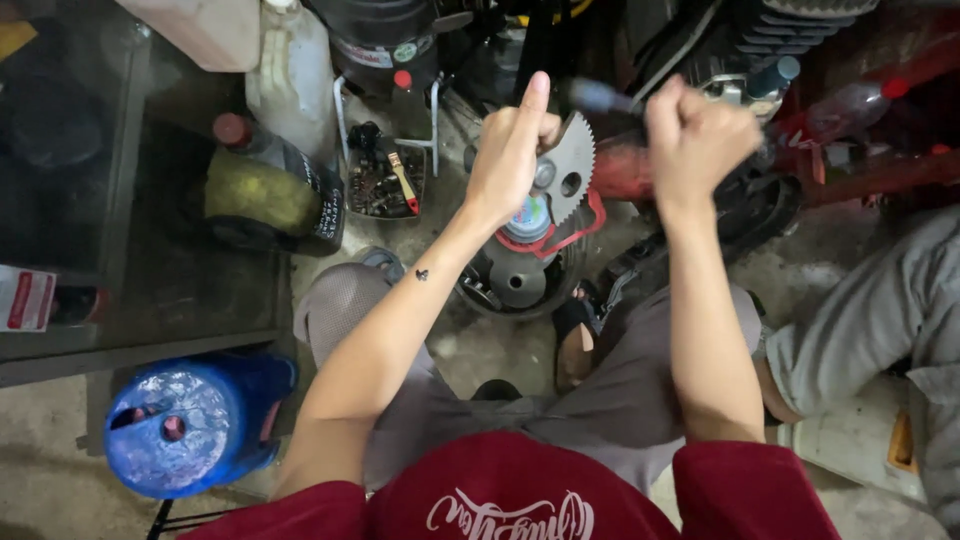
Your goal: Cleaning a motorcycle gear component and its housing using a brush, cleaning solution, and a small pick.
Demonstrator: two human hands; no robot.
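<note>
Both hands raised: left hand pinching a toothed metal sector, right hand fisted around a blurred tool handle.

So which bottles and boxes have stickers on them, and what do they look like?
Dark bottle: left of the hands, red cap, yellow label.
Red-and-white box: far left edge, on the glass shelf.
Black canister: top middle, pale label band, red dot.
</note>
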